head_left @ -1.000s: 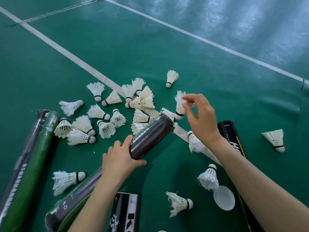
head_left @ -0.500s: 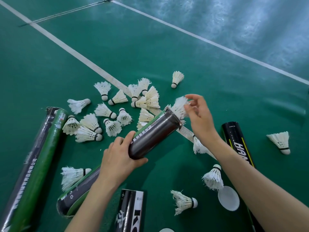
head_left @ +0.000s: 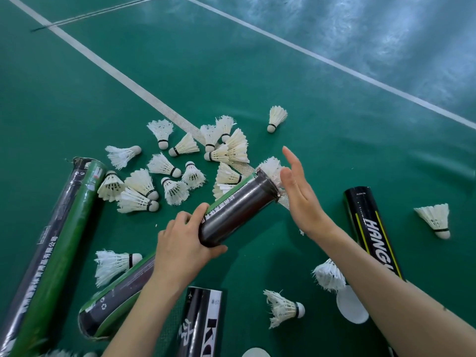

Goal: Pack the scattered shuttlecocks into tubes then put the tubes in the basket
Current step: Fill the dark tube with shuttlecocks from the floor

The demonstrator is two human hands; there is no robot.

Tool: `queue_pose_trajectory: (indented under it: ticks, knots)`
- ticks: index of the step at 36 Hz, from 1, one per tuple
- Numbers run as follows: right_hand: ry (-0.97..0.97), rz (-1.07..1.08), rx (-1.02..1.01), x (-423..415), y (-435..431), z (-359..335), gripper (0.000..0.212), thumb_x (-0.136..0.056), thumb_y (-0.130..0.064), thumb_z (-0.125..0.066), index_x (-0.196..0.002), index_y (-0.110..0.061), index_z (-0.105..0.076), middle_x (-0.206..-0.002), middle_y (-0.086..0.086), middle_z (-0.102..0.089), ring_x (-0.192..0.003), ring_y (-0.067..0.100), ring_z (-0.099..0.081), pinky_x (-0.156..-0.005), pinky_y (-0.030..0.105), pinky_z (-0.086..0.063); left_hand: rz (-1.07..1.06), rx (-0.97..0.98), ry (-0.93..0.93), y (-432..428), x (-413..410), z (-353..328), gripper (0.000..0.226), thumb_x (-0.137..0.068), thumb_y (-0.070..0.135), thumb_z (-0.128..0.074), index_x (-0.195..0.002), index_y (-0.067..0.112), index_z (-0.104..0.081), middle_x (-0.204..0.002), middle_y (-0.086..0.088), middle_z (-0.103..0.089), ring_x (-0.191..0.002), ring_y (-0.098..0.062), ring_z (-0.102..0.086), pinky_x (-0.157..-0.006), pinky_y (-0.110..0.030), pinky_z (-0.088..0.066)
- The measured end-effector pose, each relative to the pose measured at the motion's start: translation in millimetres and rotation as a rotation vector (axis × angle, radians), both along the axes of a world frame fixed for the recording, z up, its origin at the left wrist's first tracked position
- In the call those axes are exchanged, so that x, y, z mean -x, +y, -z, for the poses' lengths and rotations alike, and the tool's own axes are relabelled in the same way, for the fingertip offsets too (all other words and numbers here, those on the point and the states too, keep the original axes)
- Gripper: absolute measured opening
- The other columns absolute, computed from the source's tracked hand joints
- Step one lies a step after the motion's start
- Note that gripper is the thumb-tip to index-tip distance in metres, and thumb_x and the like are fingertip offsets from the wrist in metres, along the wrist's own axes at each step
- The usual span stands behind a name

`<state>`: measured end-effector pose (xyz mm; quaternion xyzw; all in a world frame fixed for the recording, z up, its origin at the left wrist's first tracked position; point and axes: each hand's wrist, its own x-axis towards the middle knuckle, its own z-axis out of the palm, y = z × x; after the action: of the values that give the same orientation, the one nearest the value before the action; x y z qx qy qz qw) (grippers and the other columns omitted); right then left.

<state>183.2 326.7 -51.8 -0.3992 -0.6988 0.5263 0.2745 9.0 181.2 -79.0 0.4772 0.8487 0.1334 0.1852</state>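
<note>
My left hand [head_left: 181,247] grips the lower part of a black-and-green tube [head_left: 238,204], tilted with its open mouth up and to the right. A white shuttlecock [head_left: 271,169] sticks feathers-out from that mouth. My right hand [head_left: 300,195] is flat with straight fingers, its palm against those feathers at the tube's mouth. Several loose white shuttlecocks [head_left: 167,176] lie scattered on the green court floor beyond the tube. More lie near me: one at the left [head_left: 113,262], one at the bottom [head_left: 283,307], one under my right forearm [head_left: 328,275], one far right [head_left: 435,219].
Other tubes lie on the floor: a long green-and-black one [head_left: 54,253] at left, another [head_left: 116,297] under my left arm, a black one [head_left: 201,323] at the bottom, a black "HANG" tube [head_left: 368,225] at right. White caps [head_left: 351,305] lie nearby. No basket is in view.
My right hand brought a shuttlecock from the floor to the tube's mouth, let go of it, and now has flattened against its feathers. The left hand kept holding the tube.
</note>
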Motion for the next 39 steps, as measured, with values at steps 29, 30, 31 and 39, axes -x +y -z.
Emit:
queue_pose_trajectory:
  ticks: [29,30,31,39]
  knots:
    - [-0.550,-0.016,0.019,25.4,49.8,60.6,0.037,-0.098,-0.013,-0.044,-0.134,-0.021,-0.049,-0.132,0.008,-0.041,-0.112,0.018,-0.044,-0.086,0.026,-0.039,-0.125,0.248,-0.010,-5.7,16.3,13.1,0.098,-0.063,0.072,-0.067,-0.143,0.037,-0.022,-0.113,-0.003,-0.048,-0.107,-0.025,-0.050,-0.091,-0.039,-0.044]
    - [-0.604,-0.056,-0.017,27.9,50.3,62.0,0.043,-0.098,-0.010,-0.042,-0.138,-0.023,-0.044,-0.135,0.009,-0.036,-0.121,0.022,-0.037,-0.095,0.030,-0.037,-0.131,0.248,-0.012,-6.8,18.2,13.3,0.097,-0.063,0.072,-0.067,-0.142,0.037,-0.023,-0.113,-0.003,-0.048,-0.107,-0.026,-0.050,-0.091,-0.039,-0.044]
    - [-0.650,-0.092,-0.058,30.9,49.5,62.7,0.047,-0.097,-0.007,-0.041,-0.140,-0.025,-0.042,-0.134,0.010,-0.034,-0.126,0.025,-0.031,-0.103,0.032,-0.032,-0.138,0.249,-0.013,-8.2,19.9,13.3,0.097,-0.063,0.072,-0.068,-0.142,0.037,-0.023,-0.113,-0.003,-0.049,-0.107,-0.026,-0.051,-0.091,-0.040,-0.044]
    - [-0.701,-0.357,-0.286,61.2,26.1,78.3,0.059,-0.092,0.001,-0.040,-0.145,-0.025,-0.035,-0.125,0.009,-0.037,-0.122,0.027,-0.031,-0.106,0.031,-0.023,-0.221,0.277,-0.003,-19.6,33.9,13.9,0.100,-0.070,0.072,-0.063,-0.146,0.028,-0.015,-0.133,-0.010,-0.042,-0.121,-0.032,-0.044,-0.098,-0.046,-0.040]
